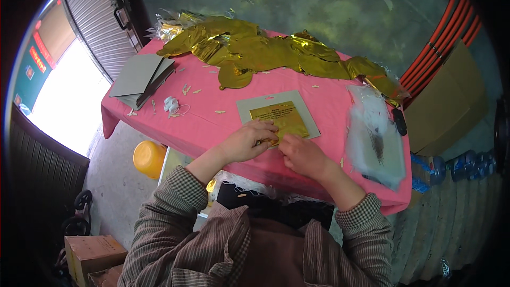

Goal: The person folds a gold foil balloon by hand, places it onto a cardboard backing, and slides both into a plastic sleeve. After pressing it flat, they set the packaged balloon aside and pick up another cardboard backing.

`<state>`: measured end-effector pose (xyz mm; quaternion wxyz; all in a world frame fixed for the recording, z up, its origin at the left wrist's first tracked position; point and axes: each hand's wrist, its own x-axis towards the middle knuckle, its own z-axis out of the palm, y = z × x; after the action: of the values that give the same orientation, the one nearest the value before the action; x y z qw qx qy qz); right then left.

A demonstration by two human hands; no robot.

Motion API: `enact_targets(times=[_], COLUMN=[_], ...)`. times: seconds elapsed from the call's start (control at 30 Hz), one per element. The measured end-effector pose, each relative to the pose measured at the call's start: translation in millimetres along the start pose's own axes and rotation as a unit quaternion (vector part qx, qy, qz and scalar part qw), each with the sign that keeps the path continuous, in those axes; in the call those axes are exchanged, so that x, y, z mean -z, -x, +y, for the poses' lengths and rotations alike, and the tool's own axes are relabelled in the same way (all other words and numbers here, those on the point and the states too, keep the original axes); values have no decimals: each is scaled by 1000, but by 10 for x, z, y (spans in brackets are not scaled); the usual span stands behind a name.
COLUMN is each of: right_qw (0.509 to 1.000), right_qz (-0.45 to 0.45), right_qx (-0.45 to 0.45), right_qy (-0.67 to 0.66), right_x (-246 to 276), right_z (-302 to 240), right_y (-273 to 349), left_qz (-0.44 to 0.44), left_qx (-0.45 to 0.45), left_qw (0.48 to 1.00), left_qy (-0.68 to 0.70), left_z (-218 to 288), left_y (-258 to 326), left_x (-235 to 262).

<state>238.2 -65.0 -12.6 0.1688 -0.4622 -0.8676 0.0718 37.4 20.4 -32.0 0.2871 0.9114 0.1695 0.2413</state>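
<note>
Head view shows us at the near edge of a pink-covered table, our left hand and right hand both curled narrow, pinching the near edge of a folded gold foil sheet lying on a grey card. Bare cloth lies left of it; clear bags fill the right edge, crumpled gold foil the far edge, grey boards the far left corner. Concrete floor surrounds us.

Bare pink tablecloth is lying open left of centre, dotted only with small scraps. A gold foil heap is blocking the upper middle, grey card sheets the upper left, clear plastic bags the right.
</note>
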Motion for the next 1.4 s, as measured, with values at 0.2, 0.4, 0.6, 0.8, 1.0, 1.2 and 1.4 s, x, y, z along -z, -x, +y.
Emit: enact_targets(times=[0.2,0.4,0.6,0.8,1.0,1.2,1.4], right_qw=[997,993,994,996,940,849,849], right_qz=[-76,-117,-109,-61,15,163,-143], right_qx=[-6,-22,16,52,-118,-72,-240], right_qy=[18,29,17,-42,-319,-497,-449], right_x=[16,39,69,305,1022,1416,1228], right_z=[-8,10,30,40,78,57,39], right_y=[-82,-83,32,358,1066,1447,1357], left_qz=[10,6,-5,-2,-11,0,-18], left_qx=[0,-13,-25,-14,-19,-25,-29], left_qw=[1000,1000,1000,1000,1000,1000,999], left_qy=[-2,-3,-3,-9,-1,-5,-34], left_z=[-13,7,-34,-15,-15,34,128], left_y=[9,3,-32,-34,-5,7,178], left_x=[-18,-11,-44,2,-5,6,108])
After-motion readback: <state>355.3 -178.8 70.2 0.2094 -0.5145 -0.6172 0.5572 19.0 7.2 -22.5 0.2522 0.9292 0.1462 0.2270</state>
